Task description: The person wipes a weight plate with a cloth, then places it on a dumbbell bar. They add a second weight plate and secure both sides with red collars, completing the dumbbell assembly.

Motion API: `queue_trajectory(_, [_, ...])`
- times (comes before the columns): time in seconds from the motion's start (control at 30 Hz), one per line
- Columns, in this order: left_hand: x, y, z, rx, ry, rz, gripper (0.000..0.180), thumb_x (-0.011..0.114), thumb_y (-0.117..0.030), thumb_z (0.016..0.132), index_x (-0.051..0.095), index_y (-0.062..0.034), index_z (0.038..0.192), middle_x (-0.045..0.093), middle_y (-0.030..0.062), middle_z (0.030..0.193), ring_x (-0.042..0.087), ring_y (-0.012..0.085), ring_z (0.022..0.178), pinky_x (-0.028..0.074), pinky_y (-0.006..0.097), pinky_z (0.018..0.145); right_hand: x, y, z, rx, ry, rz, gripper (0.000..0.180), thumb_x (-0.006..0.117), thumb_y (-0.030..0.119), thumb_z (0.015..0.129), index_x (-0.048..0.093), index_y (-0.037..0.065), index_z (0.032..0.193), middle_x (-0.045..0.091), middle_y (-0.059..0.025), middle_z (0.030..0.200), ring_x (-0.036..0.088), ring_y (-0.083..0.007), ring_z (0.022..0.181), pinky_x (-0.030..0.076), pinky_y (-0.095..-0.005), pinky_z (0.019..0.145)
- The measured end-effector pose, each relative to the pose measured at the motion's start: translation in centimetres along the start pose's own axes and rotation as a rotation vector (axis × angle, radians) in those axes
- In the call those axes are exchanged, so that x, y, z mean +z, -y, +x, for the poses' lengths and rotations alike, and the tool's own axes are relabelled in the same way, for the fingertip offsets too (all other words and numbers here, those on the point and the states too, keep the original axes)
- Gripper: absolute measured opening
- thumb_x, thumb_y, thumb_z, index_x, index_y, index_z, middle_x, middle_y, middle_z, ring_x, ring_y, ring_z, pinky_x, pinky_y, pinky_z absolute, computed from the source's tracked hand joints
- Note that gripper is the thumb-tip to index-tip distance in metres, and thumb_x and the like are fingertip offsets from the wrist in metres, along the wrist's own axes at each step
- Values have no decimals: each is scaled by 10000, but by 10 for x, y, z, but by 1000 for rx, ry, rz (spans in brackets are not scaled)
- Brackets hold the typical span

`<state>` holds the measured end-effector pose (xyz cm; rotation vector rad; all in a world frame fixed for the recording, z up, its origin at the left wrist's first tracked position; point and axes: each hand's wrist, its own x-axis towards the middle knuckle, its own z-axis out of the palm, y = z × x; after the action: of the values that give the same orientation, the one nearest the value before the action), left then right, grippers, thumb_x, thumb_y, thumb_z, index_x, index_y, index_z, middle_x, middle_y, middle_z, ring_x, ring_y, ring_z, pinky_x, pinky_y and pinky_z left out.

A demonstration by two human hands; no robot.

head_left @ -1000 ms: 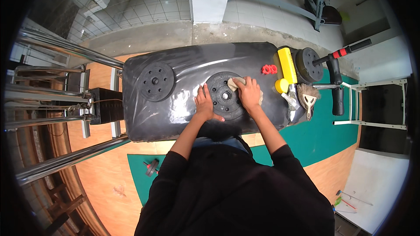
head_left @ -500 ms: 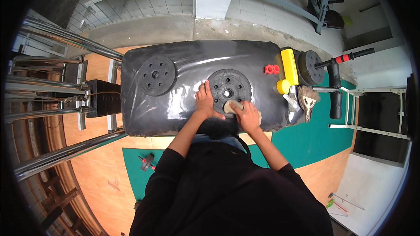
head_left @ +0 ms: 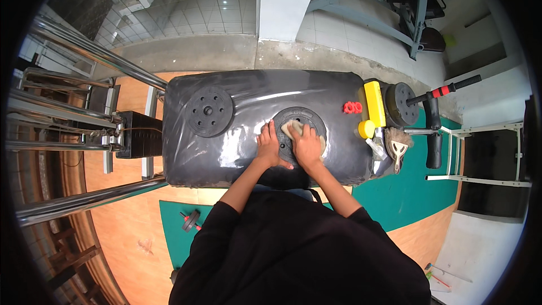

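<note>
The right hand is pressing a pale cloth flat onto the near weight plate; the left hand is lying open, bracing the plate's left rim. Both are resting on a table covered in black plastic sheeting. A second weight plate is lying well apart to the left. Beyond the table's far edge, a concrete strip and tiled floor are lying open.

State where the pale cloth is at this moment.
In the head view, the pale cloth lies on the right-hand weight plate, pressed under the right hand, with the left hand beside it.
</note>
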<state>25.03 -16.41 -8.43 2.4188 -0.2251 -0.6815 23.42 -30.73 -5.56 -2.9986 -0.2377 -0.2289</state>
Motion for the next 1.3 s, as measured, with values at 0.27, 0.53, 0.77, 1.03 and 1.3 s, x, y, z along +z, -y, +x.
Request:
queue_trajectory(0.27, [-8,58,2,212,-24,-383,1156,848,-266,565,153,-41,1461,157,250,1475,167,397,1382,214,481,1123,-26,-65,-29,44,16,-55,407,631,142,755,638,259,1144,523,-89,968,535,-279,889,465,-405,729])
queue_trajectory(0.53, [-5,68,2,174,-14,-521,506,419,-190,919,379,-80,1411,275,159,1475,140,330,1409,183,379,1134,11,-1,52,-2,-12,27,420,643,148,758,623,213,1173,525,-91,995,539,-273,922,477,-409,743])
queue_trajectory(0.77, [-9,63,-2,144,-101,-407,481,422,-225,908,455,-47,1354,361,154,1390,263,330,1326,239,402,1096,-9,-30,41,11,30,10,419,646,147,759,629,236,1168,529,-82,1026,523,-273,953,466,-420,766])
queue_trajectory(1.03, [-28,33,8,65,-124,-103,397,466,-294,888,611,20,1083,507,145,1166,416,317,1089,355,427,948,17,-6,31,93,39,-114,454,625,155,775,584,196,1225,514,-114,1037,528,-297,930,476,-436,729])
queue_trajectory(1.3, [-28,70,25,70,-33,-232,456,322,-369,936,645,-49,983,541,209,1135,408,348,1107,283,403,993,3,-9,20,-299,97,-43,428,525,135,806,606,258,1208,527,-68,1021,515,-257,901,448,-399,713])
